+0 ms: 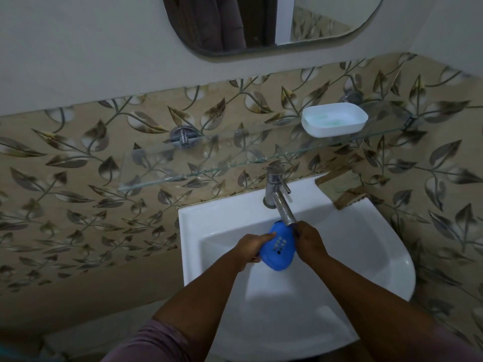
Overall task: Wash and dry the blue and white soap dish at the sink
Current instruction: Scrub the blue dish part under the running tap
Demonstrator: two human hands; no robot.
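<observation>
A: Item one?
B: Blue soap dish part (278,248), perforated, with small square holes. Location: over the basin of the white sink (366,257), directly beneath the spout of the metal tap (278,194).
A: Held how?
B: Left hand (251,248) grasps its left edge, thumb lying across the blue face. Right hand (311,241) grips the right edge, fingers wrapped out of sight behind it. Both hands are clenched on the piece.
A: Item two?
B: White soap dish tray (334,120), oval, with a greenish residue inside. Location: right end of the glass shelf (209,163), above the tap, well apart from the blue part.
A: Fixtures?
B: Mirror (261,22) above the shelf; leaf-patterned tiles (78,178) behind the sink.
A: Water running?
B: Cannot tell.
</observation>
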